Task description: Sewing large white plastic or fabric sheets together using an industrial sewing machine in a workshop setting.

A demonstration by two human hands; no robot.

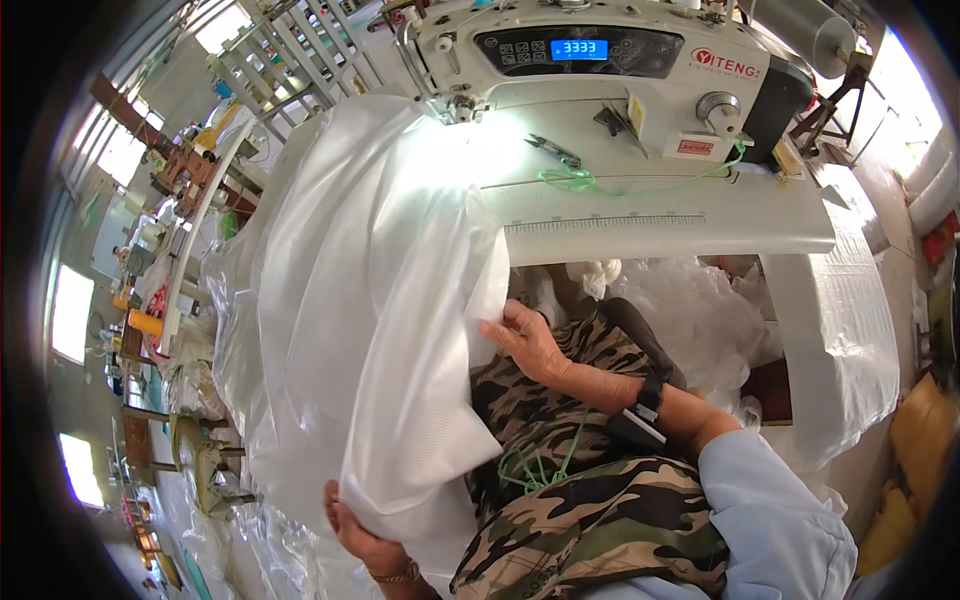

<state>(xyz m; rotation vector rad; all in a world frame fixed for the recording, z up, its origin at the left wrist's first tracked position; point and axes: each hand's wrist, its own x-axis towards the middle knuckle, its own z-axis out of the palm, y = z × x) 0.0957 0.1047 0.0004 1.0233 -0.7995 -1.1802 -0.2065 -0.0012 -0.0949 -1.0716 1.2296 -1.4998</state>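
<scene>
A large, sheer white plastic-like sheet (400, 300) hangs in folds from the sewing machine (600, 120) down to my lap. My right hand (528, 345) is closed on its right edge, with fingertips at the border. Lower down, my left hand (365, 535) grips the sheet's bottom left part, and some of its fingers are hidden by the folds. The sheet's top lies by the lit needle area (462, 112), where the glare hides detail. Thread snips (553, 150) and a green cord (600, 185) rest on the machine bed, right of the needle.
Clear plastic film (680, 310) is bunched below the machine bed. A white woven sheet (835, 320) drapes over the table's right side. Metal racks (300, 60) stand behind on the left, and a cluttered bench (190, 230) runs along the left. Brown wrapping (905, 470) lies at the right.
</scene>
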